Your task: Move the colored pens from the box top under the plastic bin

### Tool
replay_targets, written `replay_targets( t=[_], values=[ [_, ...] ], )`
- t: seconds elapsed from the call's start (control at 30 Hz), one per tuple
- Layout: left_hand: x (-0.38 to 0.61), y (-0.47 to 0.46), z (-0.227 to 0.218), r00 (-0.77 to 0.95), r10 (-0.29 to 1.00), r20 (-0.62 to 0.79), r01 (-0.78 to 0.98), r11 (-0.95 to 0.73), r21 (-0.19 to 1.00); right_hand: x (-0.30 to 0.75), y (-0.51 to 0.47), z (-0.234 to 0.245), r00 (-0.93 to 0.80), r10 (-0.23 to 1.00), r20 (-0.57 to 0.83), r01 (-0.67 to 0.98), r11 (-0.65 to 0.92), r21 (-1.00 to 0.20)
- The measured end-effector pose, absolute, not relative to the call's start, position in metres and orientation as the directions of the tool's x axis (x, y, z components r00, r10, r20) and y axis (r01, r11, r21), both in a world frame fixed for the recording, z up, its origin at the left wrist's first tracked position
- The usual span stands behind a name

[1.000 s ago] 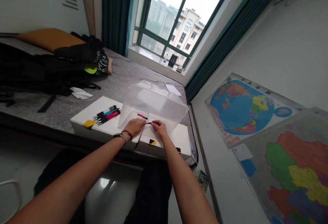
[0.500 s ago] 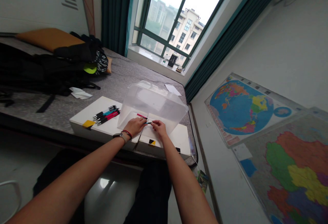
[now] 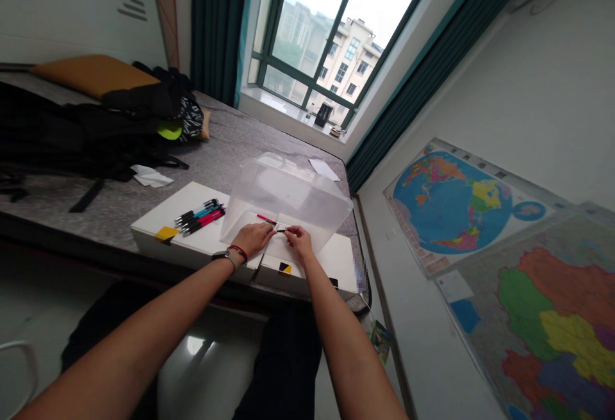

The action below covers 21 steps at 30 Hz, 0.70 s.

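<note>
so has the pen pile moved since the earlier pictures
No, the pen pile shows no visible shift either way: it lies in the same spot on the white box, beside the yellow tab.

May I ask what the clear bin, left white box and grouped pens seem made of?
Clear bin: likely smooth plastic, semi-glossy; its walls are see-through with pale highlights.
Left white box: perhaps coated card, fairly matte, with flat, even faces; painted board is possible.
Grouped pens: probably plastic, from their black, red and blue colouring; finish too small to judge.
</note>
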<state>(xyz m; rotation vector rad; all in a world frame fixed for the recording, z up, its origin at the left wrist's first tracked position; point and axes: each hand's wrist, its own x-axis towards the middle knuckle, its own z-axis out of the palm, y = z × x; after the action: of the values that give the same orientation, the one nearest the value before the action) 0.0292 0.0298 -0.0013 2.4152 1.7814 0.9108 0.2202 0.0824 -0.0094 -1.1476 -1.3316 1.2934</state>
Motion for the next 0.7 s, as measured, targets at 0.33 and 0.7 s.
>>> replay_targets(
  t=[0.33, 0.7],
  values=[
    [0.0304, 0.0274, 0.0066, 0.201, 0.843, 0.499, 0.890, -0.370, 0.266, 0.2211, 0.0836, -0.0113, -0.168, 0.986, 0.006, 0.009, 0.008, -1.000],
    [0.0324, 0.0261, 0.0066, 0.129, 0.875, 0.466, 0.934, -0.265, 0.239, 0.2182, 0.0835, -0.0105, -0.069, 0.997, -0.037, -0.043, -0.040, -0.998]
  ],
)
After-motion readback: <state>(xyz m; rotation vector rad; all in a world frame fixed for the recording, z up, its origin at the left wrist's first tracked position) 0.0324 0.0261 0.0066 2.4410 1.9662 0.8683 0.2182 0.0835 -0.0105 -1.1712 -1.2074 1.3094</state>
